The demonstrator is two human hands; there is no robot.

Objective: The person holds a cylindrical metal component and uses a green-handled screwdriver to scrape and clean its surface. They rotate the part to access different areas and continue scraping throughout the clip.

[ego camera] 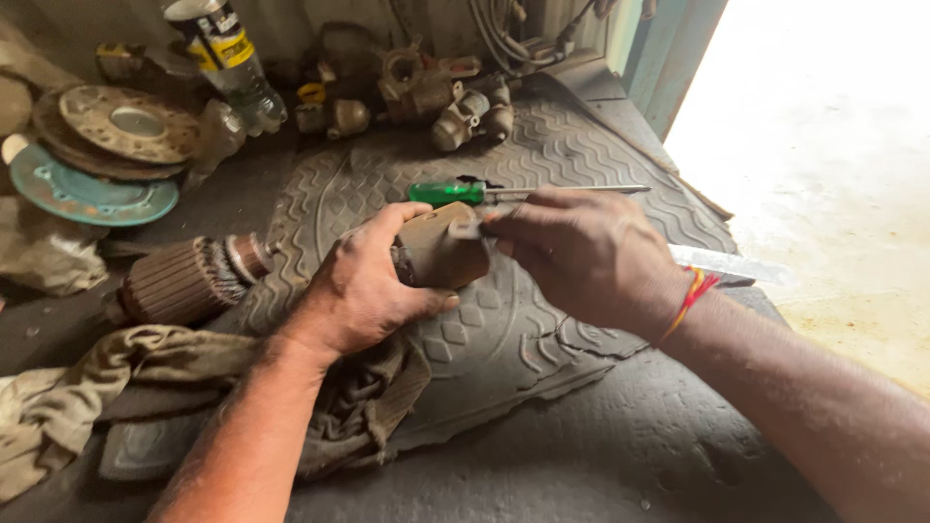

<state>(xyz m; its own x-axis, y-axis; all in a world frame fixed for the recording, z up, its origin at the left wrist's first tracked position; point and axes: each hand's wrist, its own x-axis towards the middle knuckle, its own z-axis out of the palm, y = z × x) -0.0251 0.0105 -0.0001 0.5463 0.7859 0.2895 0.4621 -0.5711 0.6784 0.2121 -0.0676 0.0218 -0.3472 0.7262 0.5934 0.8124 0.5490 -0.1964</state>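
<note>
The left hand (pixel 363 286) is clenched around a brown metal part (pixel 441 250) and holds it above the rubber mat (pixel 581 145). The right hand (pixel 586 254) pinches the same part at its upper edge. Just behind both hands lies a green-handled screwdriver (pixel 448 192). To the left of the left hand rests a motor armature (pixel 184 281), and a dirty rag (pixel 87 397) lies under the left forearm.

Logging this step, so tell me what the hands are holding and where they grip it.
The left hand clasps a rusty brown metal part around its near end; the right hand pinches its far top edge with the fingertips.
</note>
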